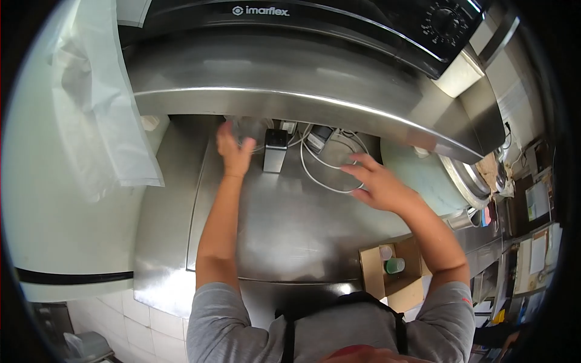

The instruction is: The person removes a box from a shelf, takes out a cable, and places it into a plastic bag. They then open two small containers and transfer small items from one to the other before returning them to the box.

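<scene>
My left hand (235, 152) reaches under the steel shelf, slightly blurred, with its fingers and thumb around the left side of a clear plastic container (257, 128). Just right of that container stands an upright box-shaped object (275, 151) with a black top and silvery side. My right hand (382, 186) is open, fingers spread and nothing in them, at the right side of a looped white cable (311, 175). A dark grey device (318, 139) lies inside the cable's loop, partly under the shelf edge.
A steel shelf (302, 112) overhangs the steel counter (284, 230), carrying a black imarflex oven (339, 24). A cardboard box (372, 272) with small cups sits near my right elbow. At left hangs a whitish plastic sheet (97, 91); a round tray (463, 181) is right.
</scene>
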The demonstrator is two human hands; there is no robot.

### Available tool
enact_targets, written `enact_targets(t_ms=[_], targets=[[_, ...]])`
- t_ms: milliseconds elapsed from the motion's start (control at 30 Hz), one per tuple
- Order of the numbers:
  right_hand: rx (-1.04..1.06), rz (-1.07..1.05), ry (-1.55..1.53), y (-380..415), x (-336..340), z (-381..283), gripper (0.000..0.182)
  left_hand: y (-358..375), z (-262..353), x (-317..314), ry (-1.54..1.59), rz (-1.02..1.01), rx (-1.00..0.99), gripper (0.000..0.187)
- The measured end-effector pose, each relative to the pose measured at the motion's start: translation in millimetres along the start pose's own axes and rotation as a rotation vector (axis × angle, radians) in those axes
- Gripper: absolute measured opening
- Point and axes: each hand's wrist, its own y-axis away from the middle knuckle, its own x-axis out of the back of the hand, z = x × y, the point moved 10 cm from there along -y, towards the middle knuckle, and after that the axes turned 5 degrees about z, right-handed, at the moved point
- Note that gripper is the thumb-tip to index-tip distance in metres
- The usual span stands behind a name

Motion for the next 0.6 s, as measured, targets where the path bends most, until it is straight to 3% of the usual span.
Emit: enact_targets(t_ms=[67, 167, 267, 367, 433, 500, 600], targets=[[-0.048, 0.083, 0.037, 41.3, 19.1, 14.2, 0.05, 24.9, 56.5, -24.6, 0.105, -0.12, -0.219, 0.072], [-0.233, 0.125, 0.041, 97.1, 35.6, 37.2, 0.052, 33.8, 60.4, -49.8, 0.395, -0.268, 0.159, 0.074], [-0.343, 0.197, 0.033, 151.7, 49.7, 52.0, 0.052, 26.5, 65.4, -51.4, 0.178, -0.255, 0.077, 0.074], [-0.472, 0.251, 0.053, 207.8, 61.1, 62.1, 0.052, 7.8, 57.5, -43.4, 0.474, -0.14, 0.159, 0.069], [-0.575, 0.294, 0.026, 244.4, 62.2, 70.4, 0.052, -15.0, 66.3, -29.7, 0.452, -0.074, 0.14, 0.063], [-0.663, 0.314, -0.018, 277.5, 54.4, 83.7, 0.052, -38.7, 41.5, -39.4, 0.298, -0.099, -0.003, 0.047], [-0.78, 0.285, -0.012, 310.5, 39.3, 91.6, 0.053, -48.8, 2.4, -81.2, -0.743, -0.039, -0.607, 0.035]])
